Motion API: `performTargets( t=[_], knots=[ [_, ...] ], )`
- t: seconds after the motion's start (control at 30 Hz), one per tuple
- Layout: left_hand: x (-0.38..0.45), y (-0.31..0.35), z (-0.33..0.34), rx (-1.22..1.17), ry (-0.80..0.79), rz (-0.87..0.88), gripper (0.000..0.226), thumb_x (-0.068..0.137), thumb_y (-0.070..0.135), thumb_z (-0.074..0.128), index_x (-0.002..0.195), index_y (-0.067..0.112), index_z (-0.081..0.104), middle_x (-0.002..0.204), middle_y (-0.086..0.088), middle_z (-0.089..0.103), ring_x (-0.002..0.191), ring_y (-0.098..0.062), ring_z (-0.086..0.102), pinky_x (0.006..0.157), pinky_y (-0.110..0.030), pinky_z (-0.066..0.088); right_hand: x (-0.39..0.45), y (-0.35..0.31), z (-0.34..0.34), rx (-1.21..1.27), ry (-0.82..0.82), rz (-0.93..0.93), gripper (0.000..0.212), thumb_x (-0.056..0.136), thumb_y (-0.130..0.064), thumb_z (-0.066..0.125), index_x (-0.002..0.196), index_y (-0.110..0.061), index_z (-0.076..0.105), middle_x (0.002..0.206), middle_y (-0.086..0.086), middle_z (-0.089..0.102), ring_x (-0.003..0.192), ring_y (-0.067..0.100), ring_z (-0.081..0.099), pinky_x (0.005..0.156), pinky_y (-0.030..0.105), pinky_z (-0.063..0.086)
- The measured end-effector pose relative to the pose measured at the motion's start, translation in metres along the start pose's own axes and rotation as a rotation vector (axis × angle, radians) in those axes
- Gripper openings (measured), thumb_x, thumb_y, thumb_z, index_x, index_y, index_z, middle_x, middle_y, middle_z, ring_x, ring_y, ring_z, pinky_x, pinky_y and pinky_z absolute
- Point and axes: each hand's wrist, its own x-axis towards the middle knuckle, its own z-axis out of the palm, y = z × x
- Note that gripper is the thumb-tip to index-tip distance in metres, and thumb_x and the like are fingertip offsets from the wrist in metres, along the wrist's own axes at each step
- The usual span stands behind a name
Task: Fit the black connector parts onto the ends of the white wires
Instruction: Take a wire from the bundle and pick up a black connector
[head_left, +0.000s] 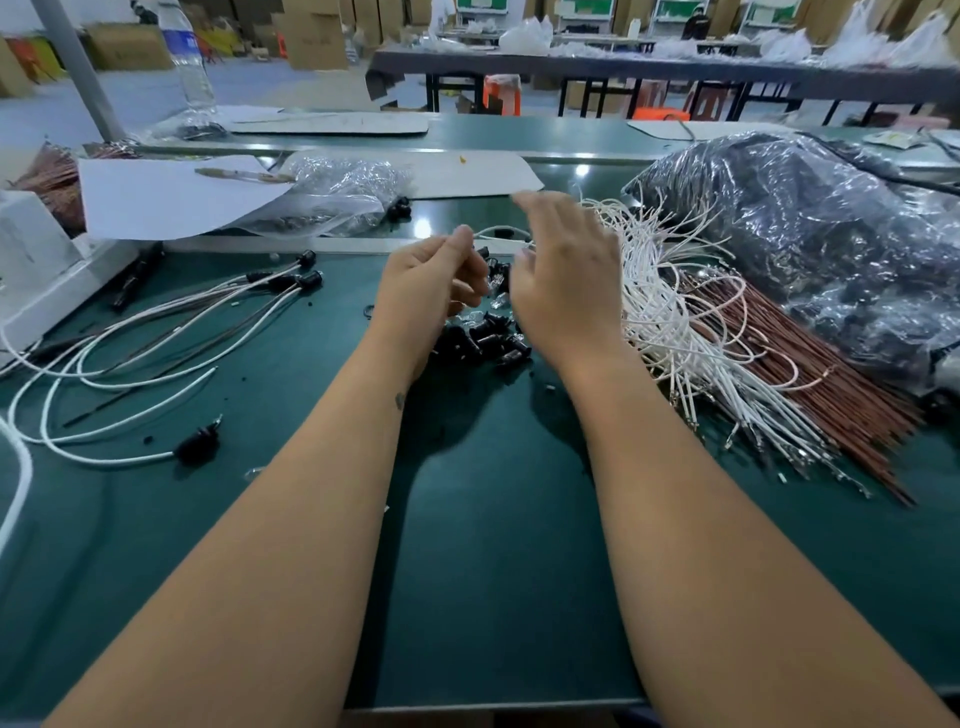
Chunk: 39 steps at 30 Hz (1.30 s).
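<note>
My left hand (434, 283) is raised over a small heap of black connector parts (480, 340) in the middle of the green mat, its fingers curled. Its thumb and fingertips pinch one end of a white wire (501, 230). That wire arcs to the right and disappears behind my right hand (563, 283). This hand is motion-blurred, its fingers pointing up and away, and any grip on the wire is hidden. A large bundle of loose white wires (675, 332) lies just right of it. Wires fitted with black connectors (197, 446) lie at the left.
Brown wires (831, 389) lie under the white bundle. A large plastic bag of dark parts (810, 244) fills the right. A smaller clear bag (337, 192), paper sheets (171, 197), a water bottle (189, 62) and a white box (31, 249) stand behind and left.
</note>
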Motion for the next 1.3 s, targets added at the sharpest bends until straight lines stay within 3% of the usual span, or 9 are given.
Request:
performTargets(
  t=[0.13, 0.33, 0.5, 0.6, 0.77, 0.9, 1.07, 1.2, 1.3],
  knots=[
    [-0.001, 0.001, 0.001, 0.038, -0.051, 0.036, 0.037, 0.101, 0.021, 0.047, 0.068, 0.008, 0.055, 0.057, 0.000, 0.058, 0.045, -0.008, 0.050, 0.050, -0.017, 0.039, -0.003, -0.004, 0.003, 0.113, -0.118, -0.088, 0.032, 0.095, -0.014, 0.045, 0.122, -0.021, 0.060, 0.116, -0.001, 0.065, 0.111, 0.020, 0.055, 0.093, 0.031, 0.028],
    [-0.001, 0.002, -0.005, 0.071, -0.007, 0.032, 0.031, 0.098, 0.018, 0.048, 0.070, 0.010, 0.059, 0.061, -0.004, 0.060, 0.053, -0.013, 0.052, 0.056, -0.022, 0.040, -0.002, -0.003, 0.002, 0.243, -0.098, -0.028, 0.023, 0.100, -0.015, 0.043, 0.107, -0.012, 0.065, 0.094, 0.009, 0.063, 0.087, 0.026, 0.056, 0.076, 0.040, 0.045],
    [-0.002, 0.001, -0.005, 0.142, -0.009, 0.091, 0.026, 0.096, 0.013, 0.053, 0.070, 0.011, 0.061, 0.062, -0.002, 0.057, 0.055, -0.008, 0.051, 0.057, -0.018, 0.040, 0.000, -0.004, 0.005, 0.248, -0.101, -0.014, 0.022, 0.095, -0.011, 0.049, 0.105, -0.012, 0.069, 0.096, 0.008, 0.059, 0.093, 0.024, 0.054, 0.074, 0.034, 0.044],
    [-0.003, 0.000, -0.005, 0.238, 0.024, 0.127, 0.027, 0.093, 0.014, 0.058, 0.067, 0.008, 0.058, 0.065, -0.012, 0.047, 0.061, -0.017, 0.041, 0.060, -0.025, 0.033, 0.000, -0.006, 0.005, 0.243, -0.134, -0.016, 0.020, 0.094, -0.016, 0.053, 0.102, -0.015, 0.072, 0.094, 0.007, 0.061, 0.094, 0.026, 0.055, 0.077, 0.036, 0.043],
    [-0.003, 0.001, -0.003, 0.322, 0.026, 0.129, 0.042, 0.093, 0.013, 0.053, 0.053, 0.015, 0.042, 0.059, -0.008, 0.032, 0.053, -0.014, 0.026, 0.050, -0.024, 0.023, -0.003, -0.006, 0.010, 0.134, -0.097, -0.028, 0.021, 0.096, -0.023, 0.052, 0.104, -0.022, 0.072, 0.094, 0.001, 0.066, 0.095, 0.024, 0.058, 0.082, 0.034, 0.036],
    [-0.001, -0.002, 0.000, 0.287, 0.152, 0.109, 0.045, 0.090, 0.011, 0.051, 0.050, 0.019, 0.032, 0.054, -0.002, 0.026, 0.048, -0.011, 0.022, 0.046, -0.025, 0.020, -0.002, -0.010, 0.016, 0.038, -0.053, -0.044, 0.020, 0.095, -0.022, 0.052, 0.102, -0.025, 0.070, 0.097, -0.002, 0.067, 0.097, 0.022, 0.058, 0.080, 0.033, 0.027],
    [-0.004, 0.000, 0.000, 0.292, 0.232, 0.047, 0.029, 0.084, 0.007, 0.048, 0.056, -0.001, 0.044, 0.053, -0.005, 0.027, 0.043, -0.011, 0.020, 0.044, -0.025, 0.018, -0.002, -0.011, 0.021, -0.101, -0.033, 0.028, 0.023, 0.089, -0.008, 0.048, 0.094, -0.020, 0.067, 0.088, 0.000, 0.065, 0.084, 0.024, 0.058, 0.076, 0.033, 0.026],
    [-0.002, 0.009, -0.022, 0.536, 0.134, 0.083, 0.032, 0.088, 0.013, 0.049, 0.066, -0.009, 0.049, 0.053, -0.006, 0.035, 0.043, -0.012, 0.025, 0.042, -0.022, 0.022, -0.002, 0.009, 0.014, -0.036, 0.002, 0.244, 0.024, 0.095, -0.006, 0.045, 0.094, -0.016, 0.067, 0.083, 0.000, 0.064, 0.073, 0.019, 0.050, 0.074, 0.030, 0.023],
    [-0.004, 0.015, -0.026, 0.792, -0.155, 0.069, 0.026, 0.089, 0.029, 0.063, 0.071, 0.011, 0.065, 0.058, 0.005, 0.054, 0.046, -0.005, 0.042, 0.048, -0.016, 0.035, -0.006, 0.010, 0.009, 0.025, 0.055, 0.274, 0.023, 0.097, -0.011, 0.047, 0.100, -0.016, 0.069, 0.089, 0.001, 0.067, 0.073, 0.016, 0.049, 0.077, 0.029, 0.025]
  ],
)
